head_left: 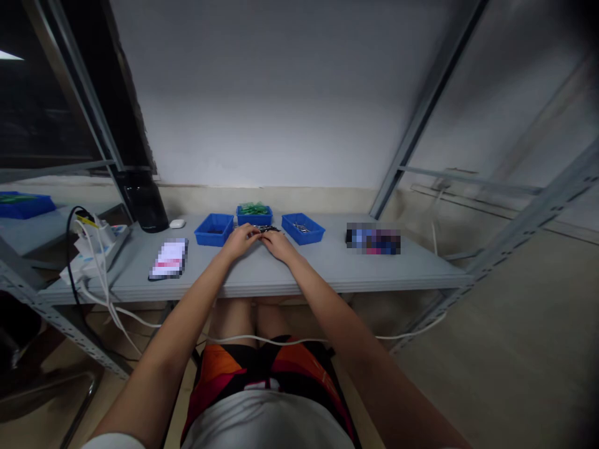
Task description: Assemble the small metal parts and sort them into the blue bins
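My left hand (242, 241) and my right hand (279, 244) meet over the middle of the grey table (262, 271). The fingers of both are drawn together, fingertips nearly touching; whatever small thing they pinch is too small to make out. Just beyond the fingertips lies a small heap of black and silvery pieces (270, 229), partly hidden by my hands. A blue bin (214, 229) with a few dark bits stands left of my left hand. Right of my right hand, another blue bin (303, 228) holds silvery metal pieces. Behind the heap, a third blue bin (254, 217) contains green items (254, 209).
A phone (169, 259) lies on the left, with a white earbud case (177, 223) and a black bottle (146, 202) behind it. A power strip (96, 249) with cables sits at the left edge. A blurred-out object (373, 239) lies right. Metal posts (428, 118) frame the table.
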Available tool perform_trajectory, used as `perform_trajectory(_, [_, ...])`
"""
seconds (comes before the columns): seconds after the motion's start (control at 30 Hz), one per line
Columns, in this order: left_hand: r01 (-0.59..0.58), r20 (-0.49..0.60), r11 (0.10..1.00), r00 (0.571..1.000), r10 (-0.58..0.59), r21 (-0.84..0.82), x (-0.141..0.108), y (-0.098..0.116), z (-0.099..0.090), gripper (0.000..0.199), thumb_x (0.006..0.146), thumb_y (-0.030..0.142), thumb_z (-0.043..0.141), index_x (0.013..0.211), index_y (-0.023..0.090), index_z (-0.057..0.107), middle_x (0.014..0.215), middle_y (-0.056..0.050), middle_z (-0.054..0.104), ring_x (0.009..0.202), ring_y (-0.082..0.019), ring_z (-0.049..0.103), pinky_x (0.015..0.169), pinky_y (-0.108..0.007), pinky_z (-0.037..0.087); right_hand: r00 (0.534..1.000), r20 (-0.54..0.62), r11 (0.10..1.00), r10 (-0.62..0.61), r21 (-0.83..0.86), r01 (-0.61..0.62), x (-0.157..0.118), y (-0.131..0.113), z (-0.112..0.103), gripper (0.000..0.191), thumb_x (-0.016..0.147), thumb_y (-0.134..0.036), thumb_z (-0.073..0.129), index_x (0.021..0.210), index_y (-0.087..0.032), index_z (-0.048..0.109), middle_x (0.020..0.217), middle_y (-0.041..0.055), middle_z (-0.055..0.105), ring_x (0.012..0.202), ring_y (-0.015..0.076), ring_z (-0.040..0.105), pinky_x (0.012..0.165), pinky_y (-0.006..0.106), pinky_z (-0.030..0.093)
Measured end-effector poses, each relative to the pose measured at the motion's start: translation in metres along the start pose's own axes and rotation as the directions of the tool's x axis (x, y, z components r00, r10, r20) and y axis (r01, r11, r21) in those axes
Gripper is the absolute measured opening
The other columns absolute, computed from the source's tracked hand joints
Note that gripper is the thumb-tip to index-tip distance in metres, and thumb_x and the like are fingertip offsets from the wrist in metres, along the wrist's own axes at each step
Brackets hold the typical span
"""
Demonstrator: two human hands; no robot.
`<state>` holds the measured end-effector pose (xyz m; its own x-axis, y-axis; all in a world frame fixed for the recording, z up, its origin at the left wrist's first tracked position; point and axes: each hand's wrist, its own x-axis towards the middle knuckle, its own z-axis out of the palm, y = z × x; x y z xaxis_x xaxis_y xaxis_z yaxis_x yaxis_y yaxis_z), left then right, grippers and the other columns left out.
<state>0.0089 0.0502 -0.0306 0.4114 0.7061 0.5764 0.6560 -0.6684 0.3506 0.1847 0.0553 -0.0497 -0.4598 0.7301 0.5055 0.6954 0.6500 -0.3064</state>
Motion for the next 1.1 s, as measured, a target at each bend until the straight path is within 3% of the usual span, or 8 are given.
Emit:
perform_trajectory(0.17, [-0.007, 0.006, 1.0, 1.0, 0.007, -0.003, 0.0001, 0.0009, 0.0006, 0.021, 0.087, 0.031, 0.053, 0.092, 0.015, 0.066, 0.088, -0.006, 0.065, 0.077, -0.016, 0.058, 0.077, -0.029, 0.046, 1.0, 0.007, 0.999, -0.007, 0.05, 0.006, -0.0005, -0.0016, 0.0003, 0.024, 0.093, -0.018, 0.047, 0.102, -0.015, 0.069, 0.102, 0.0108, 0.069, 0.094, 0.0171, 0.061, 0.087, 0.028, 0.043])
perform_trajectory(0.33, [0.101, -0.07, 0.994, 0.992, -0.103, -0.027, -0.0014, 0.0026, -0.0011, 0.018, 0.084, 0.029, 0.052, 0.09, 0.015, 0.061, 0.084, -0.006, 0.066, 0.076, -0.017, 0.059, 0.073, -0.029, 0.046, 0.996, -0.073, 0.974, 0.042, 0.224, -0.025, -0.0011, -0.0001, 0.0006, 0.02, 0.089, -0.025, 0.052, 0.098, -0.016, 0.069, 0.093, 0.0065, 0.07, 0.079, 0.0141, 0.061, 0.077, 0.026, 0.045])
perform_trajectory(0.47, [0.125, -0.009, 0.992, 0.992, -0.126, -0.026, -0.002, 0.0025, -0.0008, 0.018, 0.082, 0.031, 0.053, 0.088, 0.016, 0.062, 0.08, -0.005, 0.067, 0.073, -0.017, 0.059, 0.07, -0.028, 0.046, 0.985, -0.129, 0.941, 0.114, 0.333, -0.065, -0.001, -0.0017, -0.0019, 0.023, 0.089, -0.032, 0.051, 0.096, -0.017, 0.068, 0.092, 0.0051, 0.07, 0.079, 0.0136, 0.061, 0.077, 0.025, 0.045])
perform_trajectory(0.6, [0.071, 0.046, 0.997, 0.996, -0.071, -0.013, -0.0007, 0.001, 0.0009, 0.018, 0.082, 0.027, 0.052, 0.086, 0.015, 0.065, 0.081, -0.006, 0.067, 0.073, -0.017, 0.058, 0.072, -0.029, 0.046, 0.98, -0.14, 0.945, 0.143, 0.314, -0.093, -0.0011, -0.0031, -0.0041, 0.026, 0.09, -0.035, 0.049, 0.091, -0.017, 0.068, 0.086, 0.0043, 0.07, 0.076, 0.0139, 0.06, 0.076, 0.025, 0.044])
perform_trajectory(0.9, [0.061, 0.018, 0.998, 0.998, -0.061, 0.016, 0.0, -0.0028, 0.0024, 0.019, 0.08, 0.027, 0.053, 0.087, 0.014, 0.066, 0.085, -0.007, 0.067, 0.078, -0.018, 0.058, 0.075, -0.029, 0.046, 0.98, -0.127, 0.953, 0.152, 0.281, -0.111, 0.0004, 0.002, -0.0003, 0.024, 0.089, -0.031, 0.048, 0.089, -0.017, 0.068, 0.083, 0.0038, 0.069, 0.072, 0.0133, 0.058, 0.073, 0.023, 0.042])
perform_trajectory(1.1, [0.042, 0.02, 0.999, 0.999, -0.042, 0.01, -0.0003, 0.0, 0.001, 0.022, 0.082, 0.03, 0.052, 0.089, 0.015, 0.067, 0.085, -0.007, 0.067, 0.078, -0.018, 0.059, 0.076, -0.029, 0.046, 0.991, -0.077, 0.933, 0.109, 0.351, -0.076, 0.0004, 0.0026, 0.0007, 0.02, 0.087, -0.027, 0.051, 0.093, -0.017, 0.067, 0.087, 0.0042, 0.07, 0.077, 0.0137, 0.06, 0.077, 0.025, 0.044])
